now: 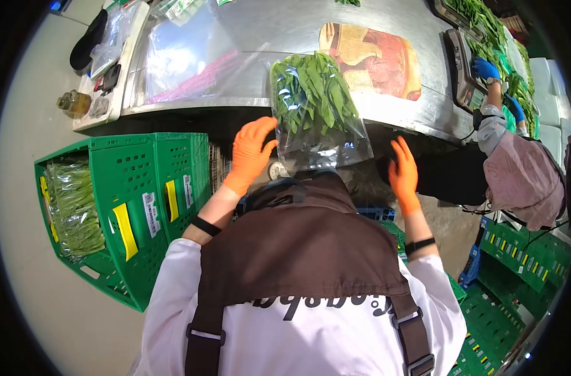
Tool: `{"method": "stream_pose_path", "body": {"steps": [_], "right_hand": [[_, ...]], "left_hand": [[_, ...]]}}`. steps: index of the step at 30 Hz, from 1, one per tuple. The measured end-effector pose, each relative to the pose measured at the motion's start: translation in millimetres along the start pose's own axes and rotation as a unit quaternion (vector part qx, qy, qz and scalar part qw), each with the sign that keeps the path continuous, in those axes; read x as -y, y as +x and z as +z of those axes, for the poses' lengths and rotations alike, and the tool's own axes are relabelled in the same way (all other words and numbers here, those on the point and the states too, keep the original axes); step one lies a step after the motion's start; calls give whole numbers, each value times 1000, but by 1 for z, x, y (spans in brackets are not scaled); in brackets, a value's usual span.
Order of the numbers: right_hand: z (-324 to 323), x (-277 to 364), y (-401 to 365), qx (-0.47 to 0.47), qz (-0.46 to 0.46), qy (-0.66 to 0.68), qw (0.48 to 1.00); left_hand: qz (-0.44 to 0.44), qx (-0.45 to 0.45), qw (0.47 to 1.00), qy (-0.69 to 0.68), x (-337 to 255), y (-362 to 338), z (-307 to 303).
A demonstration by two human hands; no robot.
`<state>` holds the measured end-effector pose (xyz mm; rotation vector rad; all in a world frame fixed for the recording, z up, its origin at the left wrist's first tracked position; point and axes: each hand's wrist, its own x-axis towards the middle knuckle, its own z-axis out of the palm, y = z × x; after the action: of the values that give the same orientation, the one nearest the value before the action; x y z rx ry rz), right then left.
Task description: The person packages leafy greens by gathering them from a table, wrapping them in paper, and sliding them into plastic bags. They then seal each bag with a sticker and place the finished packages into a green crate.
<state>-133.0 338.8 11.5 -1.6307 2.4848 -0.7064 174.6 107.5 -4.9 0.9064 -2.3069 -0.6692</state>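
A clear plastic bag (326, 155) of leafy greens (317, 94) rests at the front edge of the steel table, its bare lower end hanging over towards me. Both my hands wear orange gloves. To the left of the bag is my left hand (253, 153), fingers bent and parted from the thumb, fingertips right at the bag's edge. My right hand (403, 172) is raised to the right of the bag, a gap between them, with its fingers stretched out and nothing in it.
A patterned board (376, 59) and a stack of clear bags (182, 56) lie on the steel table (260, 22). Green crates (132, 194) stand on my left, one holding bagged greens. At right, a person in blue gloves (486, 69) handles greens by a scale (464, 72).
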Motion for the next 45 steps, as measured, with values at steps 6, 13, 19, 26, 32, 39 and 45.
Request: {"method": "stream_pose_path", "body": {"steps": [6,13,19,26,32,39,45], "right_hand": [[28,35,120,24,-239,137,961],[-20,65,233,120,-4,582,804],[8,50,277,187,32,583,790],[25,73,313,91,-33,522,848],[-2,91,346,108,5,544,832],[83,7,163,271,281,420,819],[95,11,150,267,381,428,775]], "left_hand": [[-22,-32,983,-181,-9,47,-12],[-133,-81,898,-413,-21,135,-61],[-221,-69,866,-443,15,165,-59],[-173,-84,939,-283,35,200,-58],[-270,-36,906,-325,20,231,-80],[-526,153,757,-355,18,54,24],[-539,90,766,-337,11,72,24]]}}
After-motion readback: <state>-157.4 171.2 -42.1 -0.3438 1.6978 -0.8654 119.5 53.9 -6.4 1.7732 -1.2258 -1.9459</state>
